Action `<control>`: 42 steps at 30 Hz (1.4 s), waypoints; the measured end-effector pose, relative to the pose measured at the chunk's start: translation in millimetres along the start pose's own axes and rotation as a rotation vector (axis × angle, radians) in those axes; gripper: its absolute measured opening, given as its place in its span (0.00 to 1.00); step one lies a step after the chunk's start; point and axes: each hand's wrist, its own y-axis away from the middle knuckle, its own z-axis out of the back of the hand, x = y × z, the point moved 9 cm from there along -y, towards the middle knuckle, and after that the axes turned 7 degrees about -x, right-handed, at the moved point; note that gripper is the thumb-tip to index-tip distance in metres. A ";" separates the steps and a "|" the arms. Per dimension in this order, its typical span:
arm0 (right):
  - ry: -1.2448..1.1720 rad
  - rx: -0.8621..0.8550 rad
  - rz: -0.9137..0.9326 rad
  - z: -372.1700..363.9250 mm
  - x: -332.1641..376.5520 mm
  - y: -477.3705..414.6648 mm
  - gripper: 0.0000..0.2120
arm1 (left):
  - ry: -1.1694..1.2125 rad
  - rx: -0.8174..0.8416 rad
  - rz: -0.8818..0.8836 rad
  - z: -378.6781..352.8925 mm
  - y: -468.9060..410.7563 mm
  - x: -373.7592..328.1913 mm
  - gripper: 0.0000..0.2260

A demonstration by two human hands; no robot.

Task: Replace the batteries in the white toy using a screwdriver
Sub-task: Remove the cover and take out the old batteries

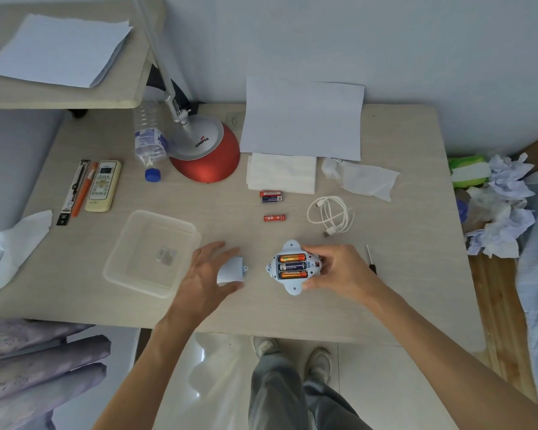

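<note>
1. Toy (292, 267), white, is lying underside up near the front edge of the surface, compartment open and showing three batteries (292, 266) seated.
2. Right hand (339, 271) is gripping the toy's right side, fingers (311, 250) wrapping its rim.
3. Left hand (207, 271) is closing around the loose cover (235, 270) just beside the toy, fingers spread; actual contact is not clear.
4. Three spare batteries (271, 196) are lying toward the centre; the screwdriver (370, 259) is resting by the right wrist.
5. Judgement: the shell is appearing light, rigid and smooth, so gripping the rim is advisable, avoiding the protruding tabs.
</note>
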 end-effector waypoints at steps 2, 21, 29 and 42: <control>-0.011 -0.008 -0.008 0.8 -0.7 -0.1 0.32 | 0.008 -0.012 -0.057 1.3 -1.6 -20.4 0.36; -0.026 -0.033 -0.053 5.3 0.2 -1.3 0.34 | -0.111 0.379 -0.636 -54.0 -40.5 -103.4 0.33; 0.040 -0.050 -0.042 6.9 6.0 -0.5 0.34 | -0.230 0.466 -0.739 -56.5 -52.1 -116.8 0.34; 0.042 -0.047 -0.076 6.4 4.0 1.5 0.34 | -0.191 0.566 -0.691 -64.7 -60.1 -123.6 0.38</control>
